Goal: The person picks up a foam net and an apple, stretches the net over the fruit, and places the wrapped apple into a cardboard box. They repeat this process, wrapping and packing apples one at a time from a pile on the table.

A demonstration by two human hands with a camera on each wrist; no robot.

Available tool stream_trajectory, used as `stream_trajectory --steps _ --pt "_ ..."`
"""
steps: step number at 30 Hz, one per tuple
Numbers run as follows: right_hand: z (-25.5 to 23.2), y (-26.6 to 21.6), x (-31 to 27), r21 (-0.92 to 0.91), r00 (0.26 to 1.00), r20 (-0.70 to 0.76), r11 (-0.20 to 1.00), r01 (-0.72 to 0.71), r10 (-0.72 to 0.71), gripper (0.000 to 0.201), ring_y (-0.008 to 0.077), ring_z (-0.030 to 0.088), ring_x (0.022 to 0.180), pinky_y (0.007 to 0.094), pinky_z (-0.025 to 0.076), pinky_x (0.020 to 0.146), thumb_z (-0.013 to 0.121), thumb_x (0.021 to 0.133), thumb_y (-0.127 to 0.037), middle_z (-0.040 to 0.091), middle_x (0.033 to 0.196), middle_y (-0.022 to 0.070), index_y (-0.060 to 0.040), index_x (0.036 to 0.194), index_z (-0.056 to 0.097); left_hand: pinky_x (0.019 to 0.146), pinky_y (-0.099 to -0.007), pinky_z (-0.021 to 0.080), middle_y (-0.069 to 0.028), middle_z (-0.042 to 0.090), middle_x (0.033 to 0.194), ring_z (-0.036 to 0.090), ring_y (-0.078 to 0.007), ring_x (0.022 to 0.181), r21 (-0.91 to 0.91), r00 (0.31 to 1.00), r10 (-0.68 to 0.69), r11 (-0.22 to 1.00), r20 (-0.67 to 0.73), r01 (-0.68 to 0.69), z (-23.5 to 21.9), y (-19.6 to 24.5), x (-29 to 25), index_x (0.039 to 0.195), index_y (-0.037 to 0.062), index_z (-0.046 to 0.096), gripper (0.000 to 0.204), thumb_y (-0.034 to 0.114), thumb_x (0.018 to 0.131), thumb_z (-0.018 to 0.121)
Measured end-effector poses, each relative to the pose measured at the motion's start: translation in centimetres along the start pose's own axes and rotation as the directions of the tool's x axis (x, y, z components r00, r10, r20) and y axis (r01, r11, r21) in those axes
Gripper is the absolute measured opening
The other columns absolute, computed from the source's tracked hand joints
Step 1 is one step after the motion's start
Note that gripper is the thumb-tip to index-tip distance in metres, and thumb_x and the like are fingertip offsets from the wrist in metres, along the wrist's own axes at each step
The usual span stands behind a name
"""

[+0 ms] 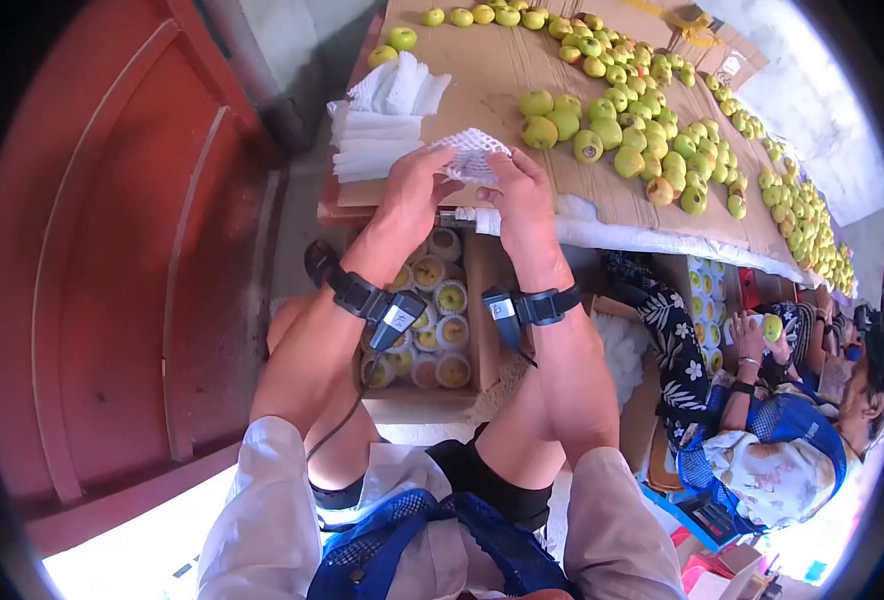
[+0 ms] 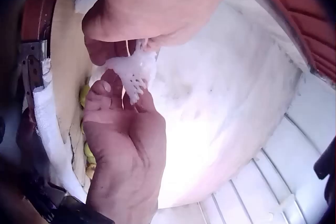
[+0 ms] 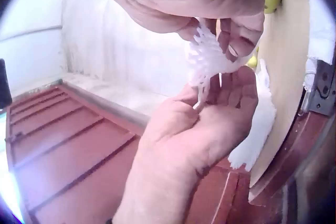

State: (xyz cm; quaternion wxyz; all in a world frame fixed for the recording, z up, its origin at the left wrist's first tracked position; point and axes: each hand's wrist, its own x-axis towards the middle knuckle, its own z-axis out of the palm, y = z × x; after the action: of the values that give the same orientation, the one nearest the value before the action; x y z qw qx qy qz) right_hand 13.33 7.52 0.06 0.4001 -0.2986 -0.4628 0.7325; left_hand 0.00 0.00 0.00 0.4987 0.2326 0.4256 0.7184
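A white foam fruit net point(image 1: 474, 155) is stretched between both hands at the near edge of the table. My left hand point(image 1: 417, 185) pinches its left side, and my right hand point(image 1: 524, 195) grips the right side with thumb and fingers. Seen from the left wrist, the foam net point(image 2: 131, 74) spreads across the fingers of both hands. In the right wrist view the meshed foam net point(image 3: 207, 58) looks gathered, with no apple visible inside it. Just left of the hands lie stacked white foam nets point(image 1: 377, 135) on the cardboard-covered tabletop point(image 1: 482, 75).
Many green apples point(image 1: 652, 140) spread over the table's middle and right. Below the edge stands a box of foam-wrapped apples point(image 1: 427, 300). A red door point(image 1: 112, 250) is at the left. On the right, another person point(image 1: 762, 430) sits with an apple point(image 1: 772, 327) in hand.
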Motion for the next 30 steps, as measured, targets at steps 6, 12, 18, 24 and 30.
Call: stream_trajectory --steps 6,12,18,24,30 --pt "-1.4 -1.4 0.1 0.201 0.985 0.094 0.966 -0.160 0.144 0.018 0.0141 0.064 0.087 0.0301 0.048 0.074 0.063 0.095 -0.015 0.070 0.103 0.0039 -0.0058 0.110 0.066 0.100 -0.0397 0.048 -0.0102 0.067 0.119 0.063 -0.0205 0.110 -0.109 0.996 -0.088 0.990 0.003 0.088 0.5 0.2 0.9 0.120 -0.0002 0.061 0.033 0.022 0.097 0.054" --pt "-2.0 -1.8 -0.3 0.257 0.961 0.220 0.940 -0.223 0.168 0.019 0.0152 0.064 0.089 0.0310 0.049 0.078 0.062 0.096 -0.016 0.070 0.103 0.0047 -0.0060 0.112 0.065 0.102 -0.0423 0.046 -0.0110 0.066 0.120 0.063 -0.0238 0.111 -0.268 0.989 -0.139 0.952 0.043 0.146 0.6 0.2 1.1 0.123 -0.0017 0.058 0.036 0.020 0.096 0.051" --pt "-1.9 -2.1 -0.9 0.224 0.954 0.224 0.942 -0.251 0.201 0.020 0.0153 0.064 0.090 0.0312 0.049 0.079 0.060 0.097 -0.016 0.069 0.104 0.0052 -0.0067 0.114 0.063 0.103 -0.0431 0.046 -0.0111 0.066 0.121 0.062 -0.0236 0.113 -0.258 0.988 -0.144 0.954 0.059 0.155 0.5 -0.2 0.8 0.123 -0.0013 0.057 0.035 0.022 0.098 0.049" --pt "-1.7 -2.4 -1.0 0.202 0.968 0.150 0.952 -0.228 0.200 0.019 0.0145 0.063 0.092 0.0310 0.048 0.080 0.058 0.098 -0.021 0.068 0.107 0.0039 -0.0088 0.112 0.062 0.101 -0.0405 0.048 -0.0097 0.065 0.124 0.062 -0.0210 0.114 -0.167 0.999 -0.054 0.984 0.006 0.054 0.8 -0.2 0.4 0.127 0.0007 0.057 0.035 0.025 0.104 0.048" --pt "-2.5 -2.0 -0.3 0.277 0.963 0.133 0.924 -0.263 0.235 0.019 0.0157 0.062 0.094 0.0340 0.047 0.082 0.057 0.099 -0.024 0.068 0.108 0.0036 -0.0119 0.114 0.061 0.097 -0.0366 0.048 -0.0074 0.064 0.126 0.061 -0.0175 0.113 -0.108 0.990 -0.080 0.990 0.114 0.092 0.4 -0.3 0.7 0.131 0.0021 0.057 0.037 0.026 0.103 0.056"
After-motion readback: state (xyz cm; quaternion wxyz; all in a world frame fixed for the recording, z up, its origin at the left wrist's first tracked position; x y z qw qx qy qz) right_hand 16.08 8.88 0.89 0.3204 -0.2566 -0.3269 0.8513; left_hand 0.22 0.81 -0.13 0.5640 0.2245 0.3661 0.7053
